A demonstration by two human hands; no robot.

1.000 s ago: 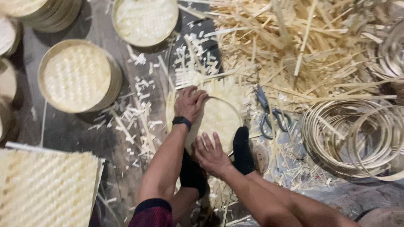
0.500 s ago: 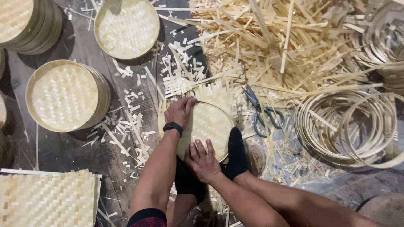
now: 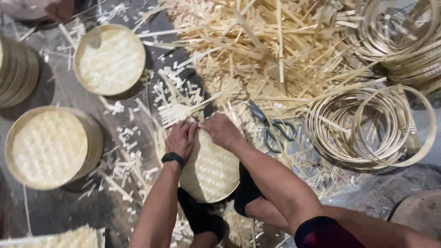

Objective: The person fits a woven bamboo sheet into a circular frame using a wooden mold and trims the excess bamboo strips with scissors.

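A round woven bamboo lid (image 3: 210, 172) lies on the floor in front of me, held between my two black-socked feet. My left hand (image 3: 180, 139), with a black watch at the wrist, presses on the lid's far left rim. My right hand (image 3: 222, 130) grips the far rim right beside it; the fingertips of both hands almost meet at the top edge. Grey scissors (image 3: 271, 126) lie on the floor just right of my right hand.
Finished round woven lids (image 3: 48, 147) (image 3: 110, 59) sit at the left, with a stack (image 3: 18, 71) at the far left. A heap of bamboo strips (image 3: 275, 46) fills the top centre. Thin bamboo hoops (image 3: 367, 126) lie at the right. A woven mat (image 3: 59, 239) is bottom left.
My right hand has moved from the lid's near edge up to its far rim, next to my left hand. The view has shifted closer and to the right.
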